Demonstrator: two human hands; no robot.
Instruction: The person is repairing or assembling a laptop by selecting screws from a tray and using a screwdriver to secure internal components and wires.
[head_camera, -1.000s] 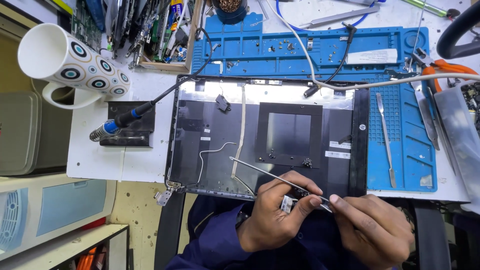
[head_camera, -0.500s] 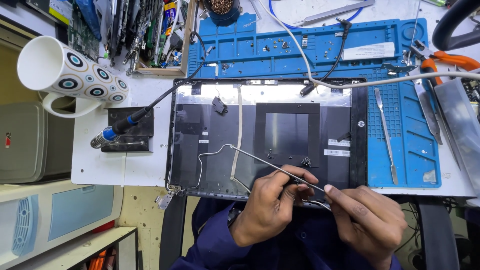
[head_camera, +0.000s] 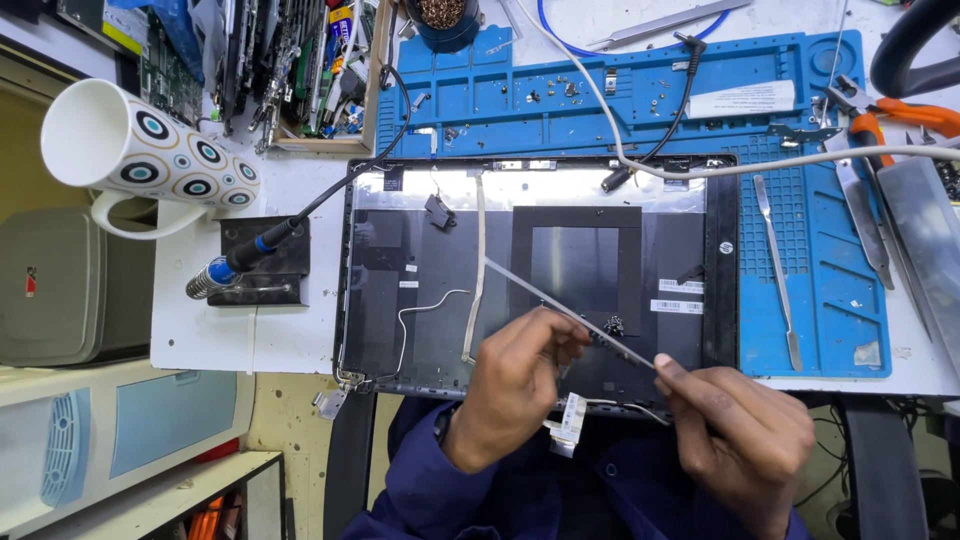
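The flat cable (head_camera: 570, 315) now stands lifted off the dark panel (head_camera: 540, 270), stretched taut between both hands. Left hand (head_camera: 515, 385) pinches its middle; right hand (head_camera: 745, 440) pinches its near end, raised since a second ago.

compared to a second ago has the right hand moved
Yes. The right hand has shifted right along the lid's near edge, away from the left hand, stretching the thin strip between them.
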